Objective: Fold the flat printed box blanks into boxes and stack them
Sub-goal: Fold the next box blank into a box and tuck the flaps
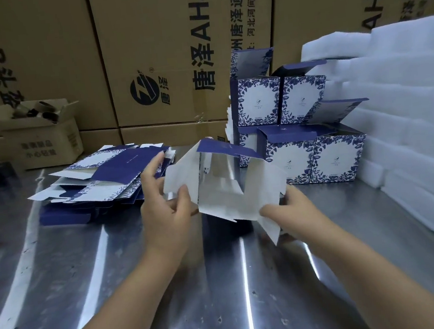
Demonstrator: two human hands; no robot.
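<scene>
- Across the lower frame, we work at a shiny steel counter (pixel 115 282).
- Centre right, folded boxes (pixel 335 157) stand stacked in two tiers.
- Centre left, flat blanks (pixel 99 176) lie loosely piled.
- At centre, we hold a half-opened blank (pixel 226 187) above the counter. Our left hand (pixel 165 215) pinches its left flap, and our right hand (pixel 293 215) grips its lower edge.

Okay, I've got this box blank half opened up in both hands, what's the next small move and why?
Probably fold the loose white flap under your right hand inward. The half-open box is opened into a tube, your left hand steadies its other side, and the flaps at its near end hang unfolded, so closing that end seems the next step.
</scene>
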